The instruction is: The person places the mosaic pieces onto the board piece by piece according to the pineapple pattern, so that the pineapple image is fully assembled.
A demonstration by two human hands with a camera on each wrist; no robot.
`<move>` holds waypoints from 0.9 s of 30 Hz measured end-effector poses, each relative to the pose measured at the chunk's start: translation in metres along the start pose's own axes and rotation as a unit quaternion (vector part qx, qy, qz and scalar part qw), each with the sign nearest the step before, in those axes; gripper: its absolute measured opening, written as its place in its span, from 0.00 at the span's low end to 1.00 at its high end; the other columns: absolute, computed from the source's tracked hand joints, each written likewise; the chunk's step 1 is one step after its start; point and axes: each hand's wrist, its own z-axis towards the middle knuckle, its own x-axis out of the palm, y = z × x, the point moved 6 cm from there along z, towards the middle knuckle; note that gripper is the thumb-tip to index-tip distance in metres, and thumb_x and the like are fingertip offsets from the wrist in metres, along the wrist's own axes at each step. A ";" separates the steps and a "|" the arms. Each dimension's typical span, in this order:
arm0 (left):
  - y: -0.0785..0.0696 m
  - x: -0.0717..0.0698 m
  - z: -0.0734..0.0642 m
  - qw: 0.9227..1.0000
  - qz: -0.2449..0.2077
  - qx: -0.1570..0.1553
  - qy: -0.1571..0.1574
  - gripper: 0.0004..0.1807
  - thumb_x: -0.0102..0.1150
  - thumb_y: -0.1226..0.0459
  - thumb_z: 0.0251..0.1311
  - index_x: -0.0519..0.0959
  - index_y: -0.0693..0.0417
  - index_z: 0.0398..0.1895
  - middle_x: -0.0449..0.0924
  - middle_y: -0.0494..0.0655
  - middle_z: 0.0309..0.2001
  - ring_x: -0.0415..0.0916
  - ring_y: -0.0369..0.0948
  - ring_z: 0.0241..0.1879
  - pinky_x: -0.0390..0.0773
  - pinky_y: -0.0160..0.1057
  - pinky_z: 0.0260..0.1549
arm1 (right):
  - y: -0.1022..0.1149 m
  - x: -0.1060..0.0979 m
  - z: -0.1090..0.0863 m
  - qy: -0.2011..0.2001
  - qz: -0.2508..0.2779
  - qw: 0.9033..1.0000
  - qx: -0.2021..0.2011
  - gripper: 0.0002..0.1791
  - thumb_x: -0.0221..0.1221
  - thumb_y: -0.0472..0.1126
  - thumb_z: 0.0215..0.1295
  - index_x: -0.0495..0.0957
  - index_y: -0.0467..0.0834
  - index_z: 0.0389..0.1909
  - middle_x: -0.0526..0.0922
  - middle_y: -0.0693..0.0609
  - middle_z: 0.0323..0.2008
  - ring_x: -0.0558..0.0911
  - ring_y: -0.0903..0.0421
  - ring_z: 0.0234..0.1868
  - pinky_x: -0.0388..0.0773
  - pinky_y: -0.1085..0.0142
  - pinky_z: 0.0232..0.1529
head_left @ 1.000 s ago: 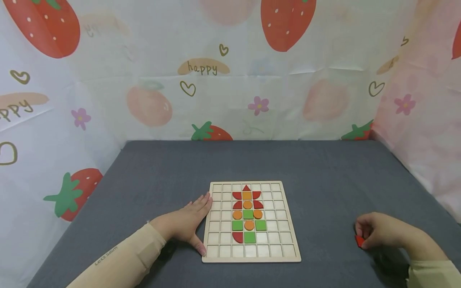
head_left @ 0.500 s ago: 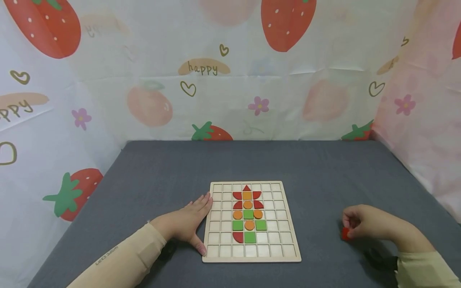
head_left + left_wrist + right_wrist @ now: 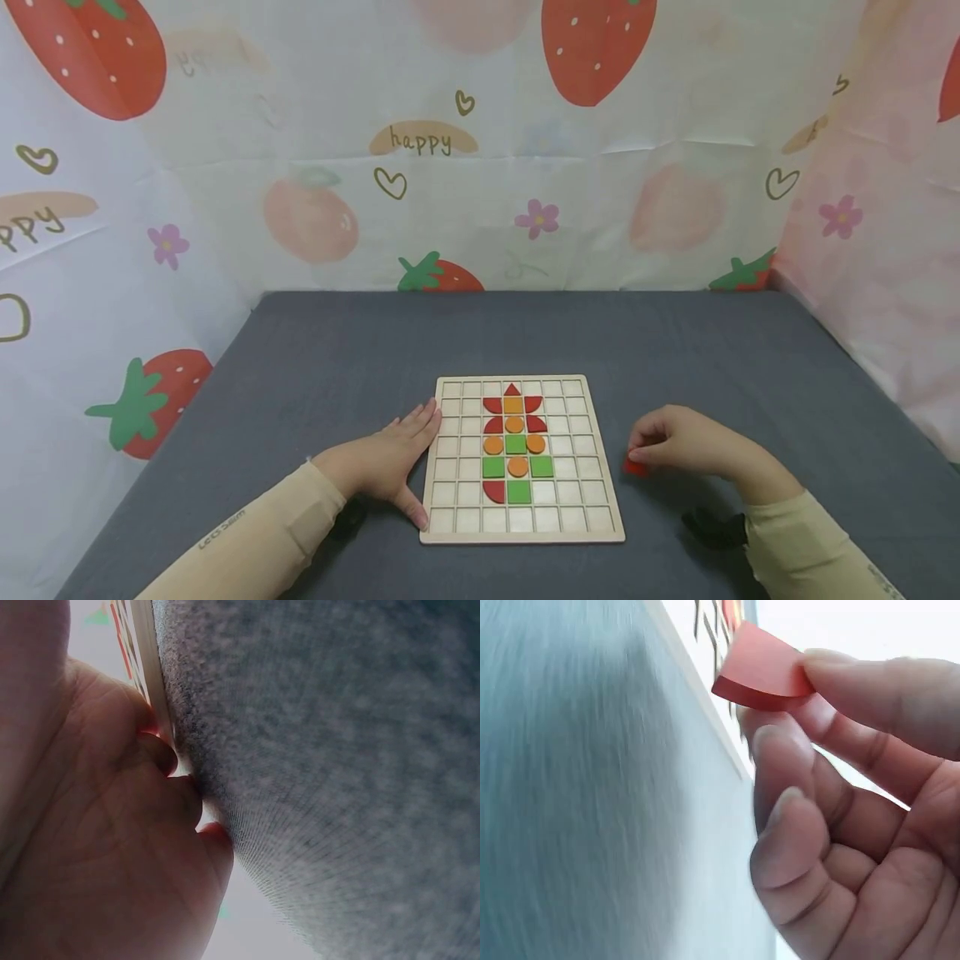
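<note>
A pale wooden grid board (image 3: 522, 538) lies flat on the table. Colored tiles fill its middle columns: a red triangle (image 3: 512, 390) at the top, an orange square (image 3: 513, 405), orange discs, green squares and red quarter-circles. Along the board's left edge rests my left hand (image 3: 384, 468), fingers extended and thumb spread to the lower corner. Between thumb and fingertips, my right hand (image 3: 690, 446) pinches a red quarter-circle tile (image 3: 761, 664), just right of the board and above the table. In the right wrist view the tile's curved edge shows, while the other fingers curl below it.
Dark grey cloth (image 3: 360, 350) covers the table around the board. Behind and at both sides hang printed curtains (image 3: 465, 208) with strawberries, hearts and flowers. A black band (image 3: 716, 529) sits at my right wrist.
My right hand has moved left across the table, from far right to close beside the board, carrying the red tile. The left hand and the board have stayed put.
</note>
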 end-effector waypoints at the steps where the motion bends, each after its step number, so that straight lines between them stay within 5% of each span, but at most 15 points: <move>1: 0.000 0.000 0.000 1.000 -0.002 0.001 -0.001 0.78 0.62 0.28 0.18 0.39 0.61 0.71 0.30 0.56 0.72 0.33 0.49 0.70 0.46 0.52 0.65 | 0.003 0.004 0.004 -0.001 0.003 1.000 0.000 0.07 0.60 0.42 0.59 0.80 0.44 0.25 0.77 0.54 0.21 0.70 0.60 0.21 0.70 0.67 0.22; 14: 0.001 0.000 0.001 1.000 -0.001 -0.003 0.001 0.78 0.62 0.28 0.17 0.39 0.60 0.71 0.30 0.55 0.72 0.33 0.49 0.70 0.46 0.52 0.65 | 0.039 0.050 0.040 -0.010 0.003 0.999 -0.038 0.05 0.64 0.38 0.54 0.77 0.45 0.25 0.77 0.55 0.20 0.72 0.58 0.23 0.69 0.68 0.24; 27: 0.000 0.000 0.000 1.000 0.000 -0.001 -0.001 0.78 0.62 0.28 0.17 0.39 0.60 0.71 0.31 0.55 0.72 0.33 0.48 0.70 0.46 0.51 0.65 | 0.047 0.069 0.051 -0.028 0.020 0.999 -0.038 0.04 0.64 0.35 0.53 0.77 0.43 0.25 0.77 0.56 0.18 0.73 0.59 0.22 0.70 0.67 0.26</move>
